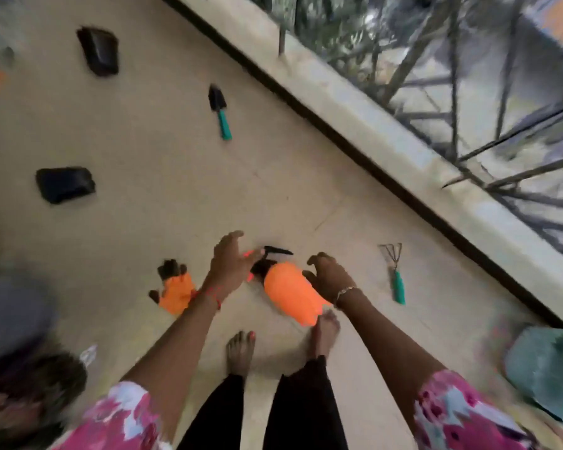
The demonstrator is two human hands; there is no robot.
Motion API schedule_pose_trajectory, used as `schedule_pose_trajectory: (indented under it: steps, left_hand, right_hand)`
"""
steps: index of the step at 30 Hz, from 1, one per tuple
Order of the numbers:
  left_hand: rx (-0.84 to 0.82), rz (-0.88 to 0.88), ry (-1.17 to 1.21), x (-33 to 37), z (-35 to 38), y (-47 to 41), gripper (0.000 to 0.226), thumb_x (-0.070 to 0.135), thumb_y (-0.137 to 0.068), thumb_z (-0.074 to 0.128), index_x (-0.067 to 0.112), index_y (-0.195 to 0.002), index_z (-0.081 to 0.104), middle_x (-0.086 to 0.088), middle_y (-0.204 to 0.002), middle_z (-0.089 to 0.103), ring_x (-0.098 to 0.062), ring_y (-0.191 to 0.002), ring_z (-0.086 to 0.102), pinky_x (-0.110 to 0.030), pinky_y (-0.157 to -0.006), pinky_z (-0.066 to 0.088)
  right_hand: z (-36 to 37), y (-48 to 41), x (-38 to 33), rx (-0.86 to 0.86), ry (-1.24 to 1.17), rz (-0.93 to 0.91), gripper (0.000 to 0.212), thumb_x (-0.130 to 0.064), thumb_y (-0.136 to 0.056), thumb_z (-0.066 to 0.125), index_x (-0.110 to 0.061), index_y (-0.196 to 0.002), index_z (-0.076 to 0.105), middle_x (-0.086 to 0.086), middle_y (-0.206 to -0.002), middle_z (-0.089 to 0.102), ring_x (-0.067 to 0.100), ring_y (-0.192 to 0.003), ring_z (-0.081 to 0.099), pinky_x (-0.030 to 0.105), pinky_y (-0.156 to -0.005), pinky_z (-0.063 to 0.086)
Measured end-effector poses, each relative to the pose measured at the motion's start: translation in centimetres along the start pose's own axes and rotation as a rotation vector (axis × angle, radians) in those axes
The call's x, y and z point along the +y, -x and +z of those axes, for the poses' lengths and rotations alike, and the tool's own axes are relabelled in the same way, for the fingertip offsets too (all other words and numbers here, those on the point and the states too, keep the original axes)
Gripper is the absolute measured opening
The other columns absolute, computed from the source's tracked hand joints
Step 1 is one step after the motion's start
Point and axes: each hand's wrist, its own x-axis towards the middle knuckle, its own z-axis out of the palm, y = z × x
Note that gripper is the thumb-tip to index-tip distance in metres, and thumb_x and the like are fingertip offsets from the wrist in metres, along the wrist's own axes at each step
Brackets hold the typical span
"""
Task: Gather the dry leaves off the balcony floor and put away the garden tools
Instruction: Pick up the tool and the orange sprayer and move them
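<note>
Left hand (pixel 229 261) and right hand (pixel 330 277) reach down, relaxed.

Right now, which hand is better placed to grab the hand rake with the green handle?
The right. The hand rake lies right of the orange sprayer, and the right hand hovers on that side, with nothing between; the left hand is over the sprayer's nozzle end, farther off.
</note>
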Motion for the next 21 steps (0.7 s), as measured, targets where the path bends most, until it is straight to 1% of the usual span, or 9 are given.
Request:
schedule_pose_trajectory:
  steps: [2, 4, 5, 8, 12, 15, 17, 19, 21]
  left_hand:
    - [-0.065, -0.148, 0.135, -3.2, 3.8, -4.5, 0.048, 0.022, -0.09, 0.062, 0.004, -0.131, 0.044, -0.012, -0.129, 0.049, -0.025, -0.121, 0.046, -0.019, -0.086, 0.038]
    - [-0.139, -0.269, 0.251, -6.4, 7.7, -8.6, 0.014, 0.018, -0.092, 0.057, 0.013, -0.105, 0.053, -0.007, -0.106, 0.052, -0.019, -0.096, 0.052, -0.01, -0.053, 0.039]
    - [-0.154, -0.314, 0.307, -7.7, 9.1, -10.1, 0.004, 0.018, -0.094, 0.055, 0.017, -0.091, 0.052, -0.006, -0.094, 0.052, -0.017, -0.084, 0.05, -0.01, -0.045, 0.035]
    - [-0.171, -0.484, 0.469, -12.2, 13.9, -14.2, 0.003, 0.02, -0.095, 0.052, 0.018, -0.093, 0.05, -0.002, -0.079, 0.047, -0.011, -0.066, 0.043, -0.02, -0.051, 0.029]
    - [-0.203, -0.645, 0.637, -16.7, 17.5, -16.3, 0.022, 0.03, -0.098, 0.046, 0.012, -0.109, 0.053, -0.005, -0.085, 0.051, -0.013, -0.073, 0.047, -0.025, -0.056, 0.036]
    - [-0.27, -0.774, 0.929, -19.2, 18.6, -17.1, 0.029, 0.033, -0.099, 0.042, 0.008, -0.088, 0.053, -0.006, -0.08, 0.051, -0.014, -0.068, 0.049, -0.021, -0.049, 0.046]
    - [-0.275, -0.818, 1.131, -20.1, 19.2, -17.4, 0.031, 0.034, -0.098, 0.042, 0.007, -0.085, 0.052, -0.007, -0.077, 0.055, -0.016, -0.065, 0.055, -0.021, -0.05, 0.046]
    - [-0.241, -0.826, 1.228, -20.0, 19.5, -17.0, 0.03, 0.031, -0.098, 0.043, 0.008, -0.079, 0.05, -0.006, -0.06, 0.056, -0.015, -0.049, 0.056, -0.015, -0.043, 0.044]
    - [-0.198, -0.822, 1.267, -19.1, 19.7, -16.3, 0.028, 0.028, -0.098, 0.044, 0.004, -0.088, 0.054, -0.01, -0.074, 0.063, -0.018, -0.065, 0.062, -0.021, -0.051, 0.051]
  right_hand:
    - [3.7, -6.1, 2.2, -0.053, 0.021, -0.011, 0.038, -0.024, -0.097, 0.046, -0.001, -0.127, 0.047, 0.018, -0.132, 0.046, 0.029, -0.125, 0.042, 0.031, -0.098, 0.03]
    - [7.0, -11.8, 3.6, -0.102, 0.052, -0.028, 0.041, -0.025, -0.097, 0.046, -0.001, -0.129, 0.044, 0.019, -0.133, 0.045, 0.03, -0.125, 0.042, 0.033, -0.099, 0.033]
    - [8.1, -14.1, 3.8, -0.113, 0.059, -0.039, 0.041, -0.025, -0.097, 0.046, -0.001, -0.13, 0.044, 0.02, -0.134, 0.045, 0.03, -0.125, 0.042, 0.034, -0.1, 0.034]
    - [12.0, -21.5, 4.4, -0.106, 0.103, -0.084, 0.043, -0.024, -0.097, 0.046, 0.0, -0.132, 0.041, 0.021, -0.136, 0.044, 0.032, -0.127, 0.041, 0.037, -0.103, 0.035]
    - [16.1, -28.1, 4.2, -0.119, 0.157, -0.117, 0.045, -0.022, -0.095, 0.048, -0.001, -0.134, 0.038, 0.021, -0.136, 0.043, 0.034, -0.126, 0.041, 0.043, -0.102, 0.037]
    - [18.6, -30.3, 3.7, -0.185, 0.201, -0.115, 0.044, -0.017, -0.092, 0.052, -0.004, -0.132, 0.039, 0.019, -0.133, 0.045, 0.034, -0.123, 0.043, 0.043, -0.099, 0.039]
    - [19.4, -30.9, 3.7, -0.186, 0.262, -0.137, 0.043, -0.011, -0.092, 0.05, -0.004, -0.133, 0.036, 0.019, -0.132, 0.044, 0.035, -0.121, 0.044, 0.043, -0.096, 0.038]
    - [19.4, -31.0, 3.9, -0.156, 0.254, -0.178, 0.039, -0.002, -0.091, 0.044, -0.001, -0.13, 0.038, 0.021, -0.129, 0.046, 0.035, -0.116, 0.048, 0.039, -0.09, 0.041]
    - [18.6, -30.0, 4.0, -0.13, 0.189, -0.184, 0.038, 0.002, -0.09, 0.042, 0.0, -0.127, 0.041, 0.022, -0.127, 0.048, 0.036, -0.113, 0.05, 0.036, -0.086, 0.042]
